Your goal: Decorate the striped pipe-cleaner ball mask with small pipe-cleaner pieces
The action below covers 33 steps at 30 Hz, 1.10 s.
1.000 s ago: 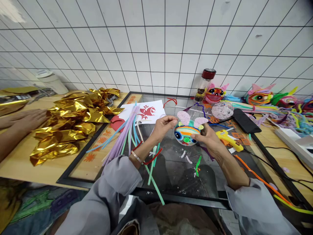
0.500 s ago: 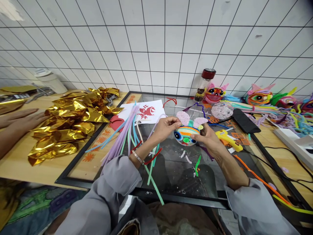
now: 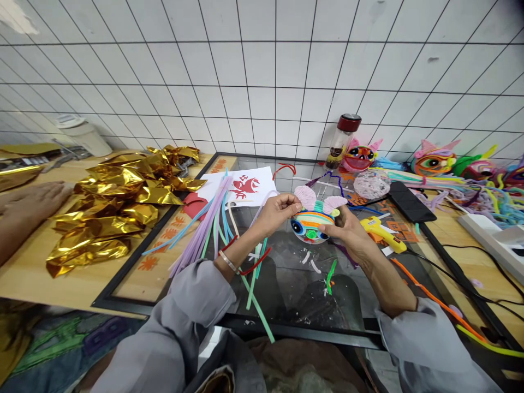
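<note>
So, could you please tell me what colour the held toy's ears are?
The ears are pale lilac-pink, clearest in the head view.

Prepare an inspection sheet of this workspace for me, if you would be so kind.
Surface: black-framed glossy panel, with white scraps on it.
Job's things: colourful pink-eared head, between the two grips.
Clutter: gold foil, lilac strips, green scrap.
Grips: left grip pinched at the head's edge, contents unclear; right grip holds its side.
Cables: black cable trailing from yellow glue gun.
Surroundings: tiled wall; another person's hand near the foil.
</note>
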### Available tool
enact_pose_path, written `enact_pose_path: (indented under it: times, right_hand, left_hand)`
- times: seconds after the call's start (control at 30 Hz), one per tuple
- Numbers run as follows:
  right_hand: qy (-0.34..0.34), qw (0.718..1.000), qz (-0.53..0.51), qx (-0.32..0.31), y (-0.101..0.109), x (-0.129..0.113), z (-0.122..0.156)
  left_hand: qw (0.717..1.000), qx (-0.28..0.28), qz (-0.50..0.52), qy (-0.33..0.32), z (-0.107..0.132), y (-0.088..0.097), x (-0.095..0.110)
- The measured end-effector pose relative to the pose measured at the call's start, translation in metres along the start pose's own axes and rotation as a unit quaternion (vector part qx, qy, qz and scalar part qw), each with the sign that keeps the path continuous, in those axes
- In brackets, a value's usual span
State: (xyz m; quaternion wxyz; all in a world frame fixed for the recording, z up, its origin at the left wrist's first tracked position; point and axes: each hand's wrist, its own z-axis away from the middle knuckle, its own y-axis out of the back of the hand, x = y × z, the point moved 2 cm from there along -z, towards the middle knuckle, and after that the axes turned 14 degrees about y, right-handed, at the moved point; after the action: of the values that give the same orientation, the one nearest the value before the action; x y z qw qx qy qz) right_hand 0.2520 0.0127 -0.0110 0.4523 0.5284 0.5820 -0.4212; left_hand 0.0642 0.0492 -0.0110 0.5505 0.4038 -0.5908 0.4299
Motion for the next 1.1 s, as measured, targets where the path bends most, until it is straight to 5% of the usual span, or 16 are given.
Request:
enact_pose_path:
  times: [0.2,1.1]
  right_hand:
    - [0.005,1.0,-0.002,0.002,0.0012,0.0027,-0.0004]
    - [-0.004,1.0,0.009,-0.001,0.0011,0.0012,0.0009]
  left_hand:
    - [0.999,-0.023,-0.032,0.001,-0.0008,0.0038,0.0033]
    - [0.998,0.038,0.057,0.006,-0.0001,-0.0038,-0.0035]
